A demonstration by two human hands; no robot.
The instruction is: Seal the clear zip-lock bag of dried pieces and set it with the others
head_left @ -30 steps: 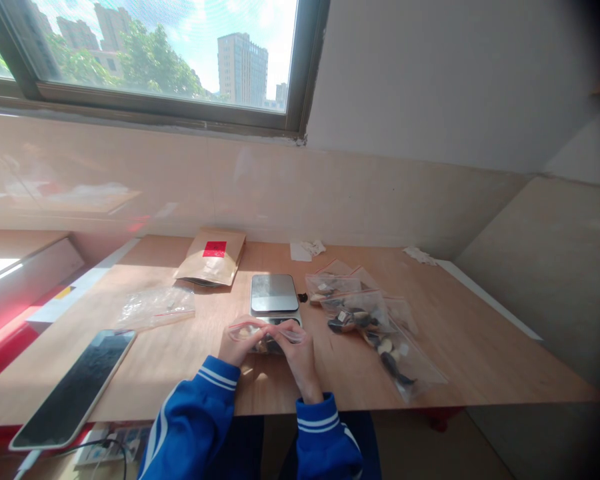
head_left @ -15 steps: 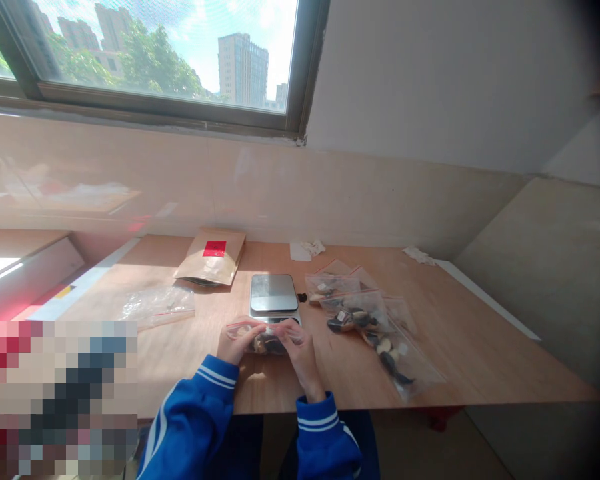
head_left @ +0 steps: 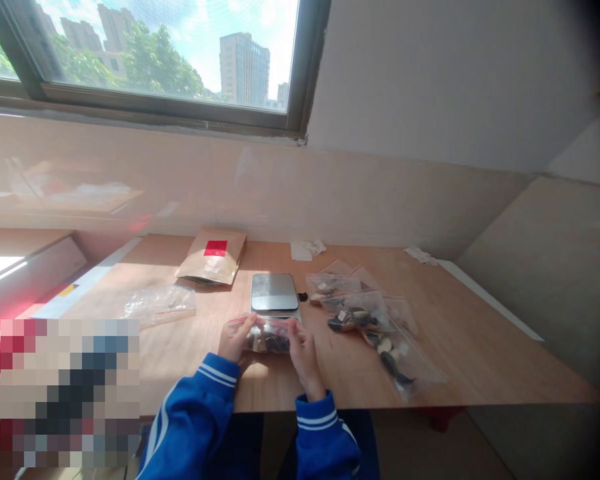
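Observation:
Both my hands hold a small clear zip bag [head_left: 267,337] with dark and pale pieces inside, just above the wooden table [head_left: 460,353] near its front edge. My left hand [head_left: 234,339] pinches the bag's left end. My right hand [head_left: 303,353] pinches its right end. A small digital scale [head_left: 274,293] with a bare steel top sits right behind the bag.
Several filled zip bags [head_left: 375,327] lie to the right of the scale. A heap of unfilled clear bags [head_left: 160,303] lies at the left, and a brown paper pouch with a red label [head_left: 213,257] behind it. Crumpled paper [head_left: 307,249] lies by the wall. A blurred-out patch covers the front left.
My hands have spread a little apart along the top edge of the bag, and the bag now hangs flatter between them.

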